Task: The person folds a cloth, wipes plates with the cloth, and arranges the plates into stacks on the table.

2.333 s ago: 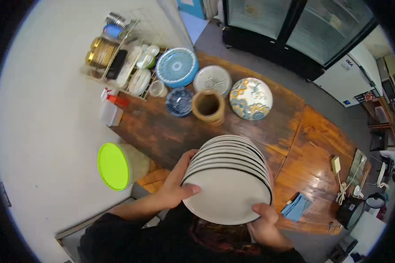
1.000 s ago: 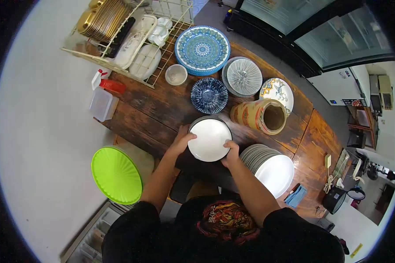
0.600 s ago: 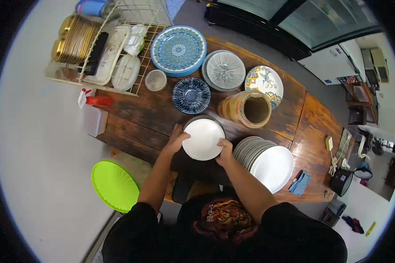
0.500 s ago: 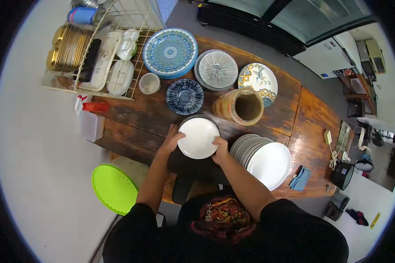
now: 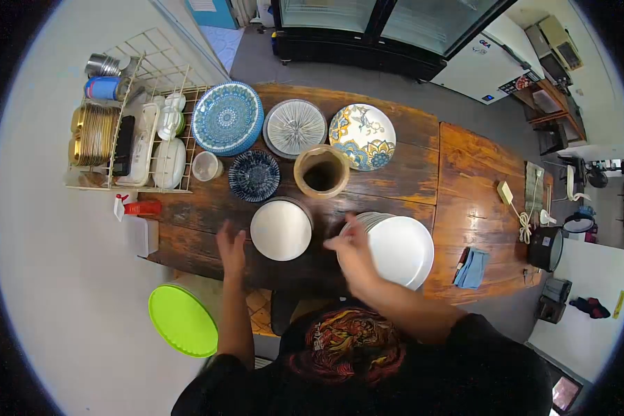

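Observation:
My left hand (image 5: 231, 248) is open, just left of a small white plate stack (image 5: 281, 230) on the dark wooden table. To the right of that stack, my right hand (image 5: 350, 243) is raised near the left edge of a tall stack of larger white plates (image 5: 401, 251); its fingers are partly blurred and apart. Neither hand visibly holds anything. Behind the small stack sit a dark blue patterned bowl (image 5: 254, 175) and a tall brown cylindrical pot (image 5: 322, 172) with a wide opening.
Blue patterned plates (image 5: 227, 118), grey striped plates (image 5: 295, 127) and a floral plate (image 5: 362, 136) line the far edge. A wire dish rack (image 5: 152, 189) stands left, near a red spray bottle (image 5: 143, 207). A lime-green lid (image 5: 183, 320) is below; a blue cloth (image 5: 472, 267) lies right.
Both hands have let go of the small white plates and moved apart, the left one leftward, the right one toward the larger stack. The camera view has shifted.

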